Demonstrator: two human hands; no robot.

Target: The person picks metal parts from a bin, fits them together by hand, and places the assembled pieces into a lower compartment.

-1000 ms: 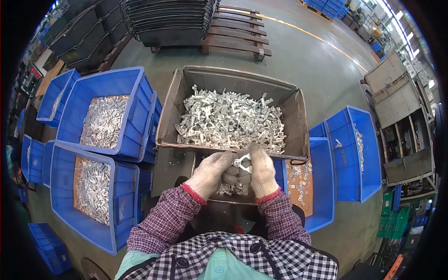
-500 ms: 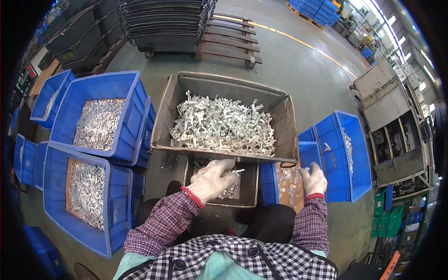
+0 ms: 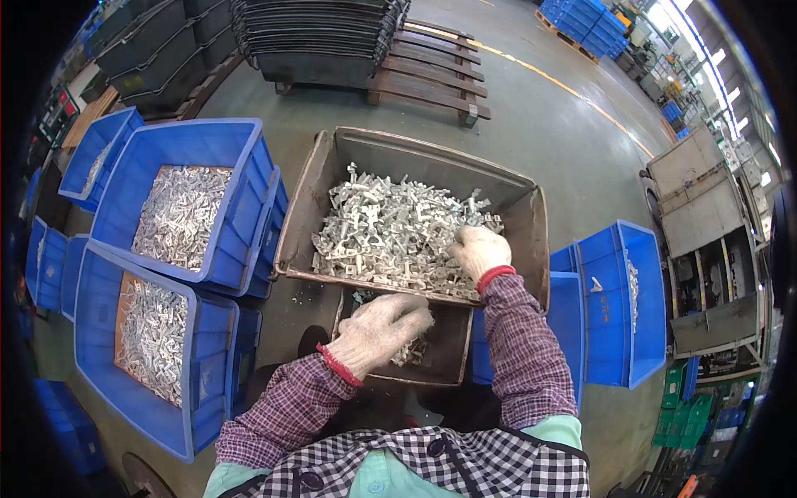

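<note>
A worn metal bin (image 3: 531,217) stands in front of me, holding a heap of small silvery metal parts (image 3: 390,224). My right hand (image 3: 481,251), in a whitish glove, reaches over the right front of the heap with its fingers bent down at the parts; what it grips, if anything, is hidden. My left hand (image 3: 383,330), also gloved, is above a smaller metal bin (image 3: 448,344) that has some parts in it. The left fingers are curled together, and I cannot make out anything between them.
Blue bins of metal parts (image 3: 191,319) stand at the left. More blue bins (image 3: 610,307) are at the right. Behind are stacked dark crates (image 3: 315,50) and a wooden pallet (image 3: 432,70). A metal cabinet (image 3: 706,249) stands far right.
My right hand has moved from the right-hand blue bin to the heap in the large bin. My left hand stays over the smaller bin; the part at its fingertips no longer shows.
</note>
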